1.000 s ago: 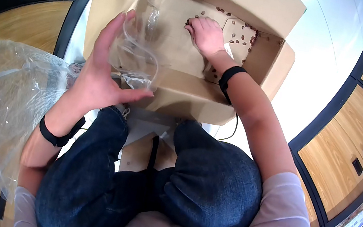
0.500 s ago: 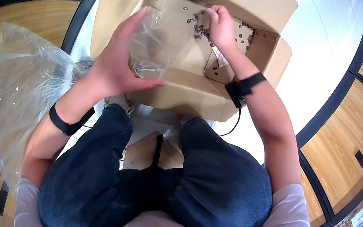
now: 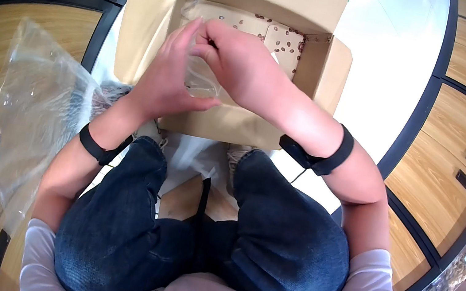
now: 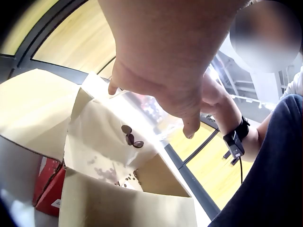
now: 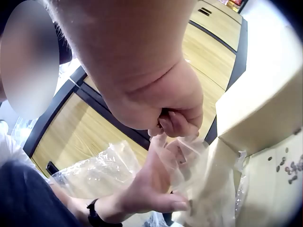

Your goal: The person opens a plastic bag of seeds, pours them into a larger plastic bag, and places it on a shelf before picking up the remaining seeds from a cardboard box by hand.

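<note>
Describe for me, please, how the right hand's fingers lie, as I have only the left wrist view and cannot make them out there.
Observer: In the right wrist view, the right hand has its fingers curled inward.
Operator: Thank you; could you also say what is out beyond the left arm, on its left?
Observer: The head view shows a large sheet of clear plastic there, in front of the wooden cabinet.

We see a pale, shiny floor (image 3: 382, 78) at the upper right of the frame; an open cardboard box (image 3: 230, 125) stands on it at upper centre. Across the bottom of that box, thickest toward its upper right, we find small brown nuts (image 3: 289, 44) scattered loose. Just below, we notice shoes (image 3: 237, 157) on the floor.
</note>
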Demonstrator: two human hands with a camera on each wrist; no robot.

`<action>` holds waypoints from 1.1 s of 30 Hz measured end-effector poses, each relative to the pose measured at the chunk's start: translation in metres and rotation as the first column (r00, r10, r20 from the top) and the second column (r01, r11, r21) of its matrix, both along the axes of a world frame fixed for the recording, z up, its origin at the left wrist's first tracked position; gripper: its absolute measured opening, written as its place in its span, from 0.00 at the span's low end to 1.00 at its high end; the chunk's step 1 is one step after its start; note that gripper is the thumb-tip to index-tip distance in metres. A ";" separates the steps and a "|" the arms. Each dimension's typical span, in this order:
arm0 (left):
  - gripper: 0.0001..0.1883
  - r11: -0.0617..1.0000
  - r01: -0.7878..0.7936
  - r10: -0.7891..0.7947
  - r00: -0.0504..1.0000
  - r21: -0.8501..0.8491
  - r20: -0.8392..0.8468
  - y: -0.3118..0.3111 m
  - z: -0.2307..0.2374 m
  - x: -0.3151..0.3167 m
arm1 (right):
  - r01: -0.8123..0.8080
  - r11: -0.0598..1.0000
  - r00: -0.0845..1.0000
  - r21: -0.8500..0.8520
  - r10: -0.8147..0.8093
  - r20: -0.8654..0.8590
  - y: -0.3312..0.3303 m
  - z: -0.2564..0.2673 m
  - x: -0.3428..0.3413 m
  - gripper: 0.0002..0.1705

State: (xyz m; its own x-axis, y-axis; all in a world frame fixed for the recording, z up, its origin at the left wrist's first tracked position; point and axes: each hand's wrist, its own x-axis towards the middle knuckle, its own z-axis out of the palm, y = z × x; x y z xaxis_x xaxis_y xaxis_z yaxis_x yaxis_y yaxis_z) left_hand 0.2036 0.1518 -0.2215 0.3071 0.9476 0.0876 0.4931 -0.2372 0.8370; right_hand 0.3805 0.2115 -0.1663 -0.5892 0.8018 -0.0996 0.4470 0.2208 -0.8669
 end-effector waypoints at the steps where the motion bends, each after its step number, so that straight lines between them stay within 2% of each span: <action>1: 0.65 0.998 -0.012 0.014 0.999 -0.068 0.033 0.000 0.000 0.003 | 0.011 0.998 1.000 0.064 -0.010 -0.014 0.000 -0.002 -0.001 0.09; 2: 0.65 0.998 -0.004 0.007 0.999 -0.065 0.038 -0.001 0.001 0.005 | 0.017 0.998 1.000 0.068 -0.017 -0.010 -0.002 -0.003 -0.002 0.09; 4: 0.67 0.996 -0.058 0.066 0.992 -0.069 0.109 -0.003 0.000 0.008 | -0.053 0.947 0.999 0.316 0.054 0.007 -0.005 -0.004 -0.002 0.07; 8: 0.70 0.998 -0.061 0.060 0.989 0.005 0.139 -0.003 -0.011 0.009 | -0.043 0.926 0.995 0.374 0.073 -0.064 -0.011 -0.003 0.004 0.09; 10: 0.71 0.996 -0.066 0.062 0.995 0.055 0.077 -0.001 -0.013 0.008 | -0.126 0.986 0.988 0.112 0.115 0.099 -0.010 0.008 0.008 0.12; 14: 0.71 0.996 -0.054 0.050 0.997 0.069 0.065 0.003 -0.012 0.006 | -0.097 0.995 0.994 -0.014 0.098 0.054 0.003 0.013 0.024 0.13; 16: 0.73 0.997 -0.062 0.066 0.995 -0.046 0.069 0.003 -0.010 0.000 | 0.198 0.980 0.977 -0.021 -0.199 -0.072 0.024 -0.004 0.042 0.14; 17: 0.73 0.997 -0.065 0.068 0.995 -0.049 0.072 0.002 -0.010 -0.001 | 0.341 0.937 0.938 -0.073 -0.344 -0.034 0.035 -0.019 0.051 0.14; 19: 0.72 0.985 -0.118 0.141 0.972 -0.128 0.189 0.002 -0.010 -0.001 | 0.377 0.917 0.886 0.128 -0.398 0.237 0.051 -0.079 0.078 0.18; 20: 0.72 0.986 -0.117 0.139 0.971 -0.120 0.194 0.004 -0.011 -0.001 | 0.368 0.895 0.830 0.253 -0.438 0.344 0.052 -0.115 0.091 0.22; 21: 0.72 0.983 -0.122 0.149 0.968 -0.136 0.203 0.003 -0.012 -0.002 | 0.400 0.913 0.794 0.081 -0.390 0.467 0.055 -0.146 0.105 0.31; 22: 0.72 0.980 -0.123 0.155 0.965 -0.157 0.212 0.000 -0.013 -0.002 | 0.508 0.861 0.670 0.036 -0.421 0.611 0.054 -0.190 0.115 0.39; 23: 0.72 0.981 -0.115 0.148 0.966 -0.159 0.214 -0.002 -0.015 -0.002 | 0.515 0.857 0.666 0.036 -0.426 0.613 0.049 -0.194 0.115 0.39; 25: 0.73 0.992 -0.079 0.092 0.985 -0.094 0.144 -0.003 -0.017 -0.004 | 0.657 0.750 0.549 0.080 -0.548 0.631 0.044 -0.197 0.114 0.48; 26: 0.73 0.993 -0.069 0.082 0.986 -0.097 0.144 -0.005 -0.017 -0.004 | 0.678 0.734 0.564 0.036 -0.551 0.615 0.047 -0.198 0.116 0.51; 30: 0.72 0.995 -0.076 0.081 0.993 -0.062 0.084 -0.003 -0.015 -0.008 | 0.770 0.636 0.501 0.041 -0.644 0.578 0.054 -0.208 0.102 0.48; 33: 0.72 0.996 -0.080 0.084 0.993 -0.049 0.081 -0.003 -0.017 -0.008 | 0.766 0.639 0.487 0.068 -0.647 0.587 0.055 -0.207 0.096 0.46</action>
